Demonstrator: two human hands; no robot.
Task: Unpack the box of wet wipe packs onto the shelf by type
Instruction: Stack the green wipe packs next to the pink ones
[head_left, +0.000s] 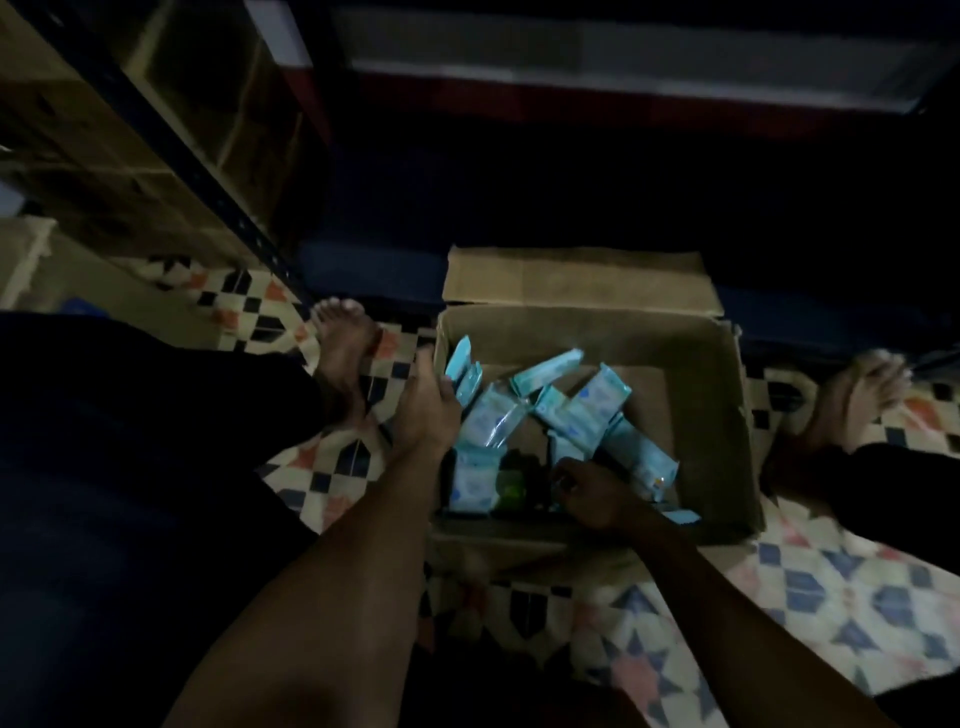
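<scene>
A dark shelf unit (171, 140) fills the far left and top of the view, its lower bay in deep shadow, with brown cartons (72, 156) on the left bay. Below it a patterned floor (857, 587) carries an open cardboard box (727, 415), set just in front of the shelf between the person's bare feet, its far flap (576, 278) folded back toward the shelf. Inside lie the light-blue wet wipe packs (597, 400), tumbled at mixed angles; most run their long axis slantwise from near-left to far-right, and a greenish pack (509, 486) sits low at the near wall. The left hand (428, 410) is at the box's left wall, fingers curled round two upright packs (462, 371) there. The right hand (592, 493) is down at the near wall among the packs, fingers curled; whether it grips one I cannot tell in this gloom. The packs lie ahead of and below both hands, the right hand nearer the main heap. Judged from here, lifting calls for clearing the box walls upward, then swinging forward and left; room above the box looks open
</scene>
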